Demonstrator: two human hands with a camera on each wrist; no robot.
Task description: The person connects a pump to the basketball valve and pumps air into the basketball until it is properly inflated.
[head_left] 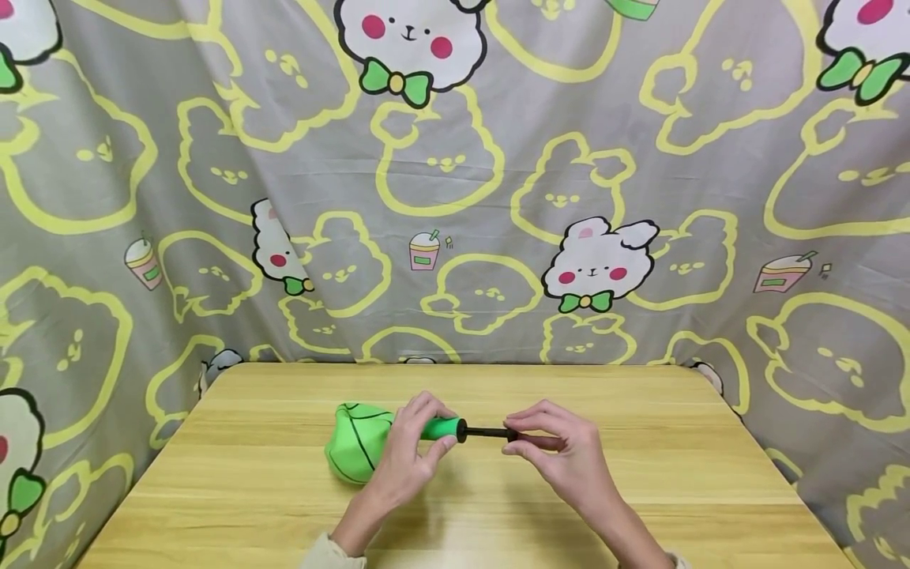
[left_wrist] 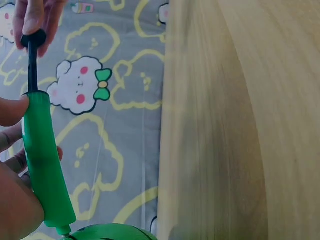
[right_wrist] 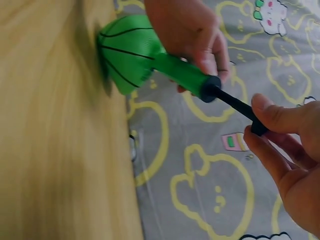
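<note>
A green hand pump (left_wrist: 46, 160) with a black cap and plunger rod lies sideways over the table. My left hand (head_left: 412, 446) grips its green barrel, thumb and fingers round it. With thumb and fingertips, my right hand (head_left: 562, 450) pinches the black handle (right_wrist: 258, 127) at the rod's end. The black rod (head_left: 486, 432) is drawn partly out of the barrel. At the pump's far end, left of my left hand, a half-limp green ball (head_left: 353, 446) with black lines is joined to the nozzle. Its surface looks dented and creased, and my left hand hides part of it.
The wooden table (head_left: 661, 490) spreads beneath both hands. Behind it and at both sides hangs a grey curtain (head_left: 455, 182) printed with yellow outlines, white rabbits and pink cups. The table's back edge meets the curtain.
</note>
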